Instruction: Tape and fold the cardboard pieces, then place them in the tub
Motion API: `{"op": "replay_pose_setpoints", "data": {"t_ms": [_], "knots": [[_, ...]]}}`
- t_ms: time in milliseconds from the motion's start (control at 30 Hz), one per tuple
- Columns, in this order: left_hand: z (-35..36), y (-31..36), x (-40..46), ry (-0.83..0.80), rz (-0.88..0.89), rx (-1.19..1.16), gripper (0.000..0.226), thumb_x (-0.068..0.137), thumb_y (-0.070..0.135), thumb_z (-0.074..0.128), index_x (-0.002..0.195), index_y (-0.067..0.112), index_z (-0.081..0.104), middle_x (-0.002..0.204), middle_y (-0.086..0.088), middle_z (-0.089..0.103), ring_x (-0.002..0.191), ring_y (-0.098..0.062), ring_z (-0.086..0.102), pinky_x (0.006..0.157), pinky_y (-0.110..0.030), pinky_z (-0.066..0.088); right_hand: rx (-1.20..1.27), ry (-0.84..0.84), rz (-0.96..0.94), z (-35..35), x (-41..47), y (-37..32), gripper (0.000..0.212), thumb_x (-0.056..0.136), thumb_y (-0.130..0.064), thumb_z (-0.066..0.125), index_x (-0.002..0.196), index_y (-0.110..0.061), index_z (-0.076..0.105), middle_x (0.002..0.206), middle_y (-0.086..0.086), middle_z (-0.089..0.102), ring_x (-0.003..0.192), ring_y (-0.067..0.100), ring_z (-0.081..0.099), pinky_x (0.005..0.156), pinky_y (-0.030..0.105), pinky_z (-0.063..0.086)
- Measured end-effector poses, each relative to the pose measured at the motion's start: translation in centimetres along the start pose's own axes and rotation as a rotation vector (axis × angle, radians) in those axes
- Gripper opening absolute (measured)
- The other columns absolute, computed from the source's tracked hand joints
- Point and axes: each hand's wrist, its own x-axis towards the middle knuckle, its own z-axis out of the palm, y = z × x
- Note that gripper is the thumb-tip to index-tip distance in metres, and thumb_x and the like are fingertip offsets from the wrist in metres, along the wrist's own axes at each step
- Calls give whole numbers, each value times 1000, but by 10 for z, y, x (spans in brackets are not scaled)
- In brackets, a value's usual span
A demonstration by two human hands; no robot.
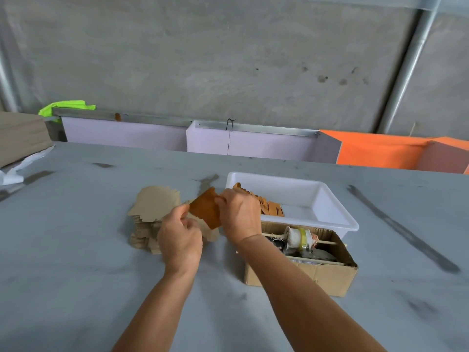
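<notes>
Gripping one orange-brown cardboard piece (206, 209) between them, both hands work above the middle of the grey tabletop (76, 250). The left hand (180, 240) has its fingers curled, pinching the piece's lower left edge. The right hand (239, 214) pinches the upper right edge with curled fingers and thumb. The piece is tilted, lifted just above a stack of tan cardboard blanks (152, 212) lying flat beneath the left hand. Just right of the hands stands the white tub (337, 212), toward the far middle of the tabletop, with a row of folded orange pieces (269, 208) along its left side. Touching the tub's near wall sits an open cardboard box (317, 275) holding a roll of tape (302, 240) on a stick.
</notes>
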Motion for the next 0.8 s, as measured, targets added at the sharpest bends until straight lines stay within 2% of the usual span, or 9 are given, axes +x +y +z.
{"op": "replay_pose_setpoints", "data": {"t_ms": [133,233,267,333,400,467,567,700,800], "knots": [[3,8,0,-63,3,36,55,85,25,67,135,12,47,129,-12,54,117,-28,52,100,-44,42,312,50,186,-35,2,18,22,90,-25,60,80,-8,70,75,7,67,68,23,54,63,31,41],[6,17,-3,-96,-57,-58,71,80,31,73,138,12,39,125,-10,55,115,-26,53,99,-41,43,648,-14,367,-55,-14,36,23,87,-24,66,69,-9,67,61,0,57,59,15,48,57,25,40],[6,20,-6,-118,-93,-151,66,78,27,75,134,12,43,117,-6,59,107,-22,57,92,-36,47,735,-46,423,-60,-22,42,26,86,-23,67,65,-8,65,60,2,52,59,16,45,58,27,39],[6,24,-13,-191,-164,-327,35,77,17,77,107,15,59,95,3,68,84,-14,63,66,-19,50,855,-103,513,-69,-40,55,28,86,-22,67,61,-9,62,63,7,51,63,20,46,61,34,42],[7,25,-22,-279,-204,-410,12,77,10,75,83,15,65,72,7,70,66,-8,64,47,-13,46,939,-150,571,-78,-57,70,24,86,-20,67,67,-6,63,66,9,55,63,19,52,61,28,48],[8,26,-32,-368,-220,-462,12,77,3,73,75,13,67,64,5,70,57,-4,64,47,-17,48,999,-159,597,-89,-72,83,14,84,-12,68,77,0,66,65,6,59,59,13,55,54,18,49],[7,26,-49,-510,-188,-450,14,77,-2,70,74,12,69,70,0,72,64,-8,65,61,-22,49,1068,-132,578,-103,-89,97,5,82,2,68,81,-3,66,61,5,60,59,17,57,56,26,51],[5,23,-67,-602,93,-224,22,74,-1,72,65,18,70,67,2,69,65,-4,61,63,-13,46,996,-84,425,-117,-110,112,14,84,-5,67,71,-6,67,65,3,66,61,11,59,54,19,47],[2,17,-79,-518,551,28,22,71,-3,76,67,17,68,65,11,65,66,-3,59,62,-13,43,625,36,176,-124,-126,124,13,78,-4,73,74,-16,72,72,-10,69,73,7,61,68,15,48]]}}
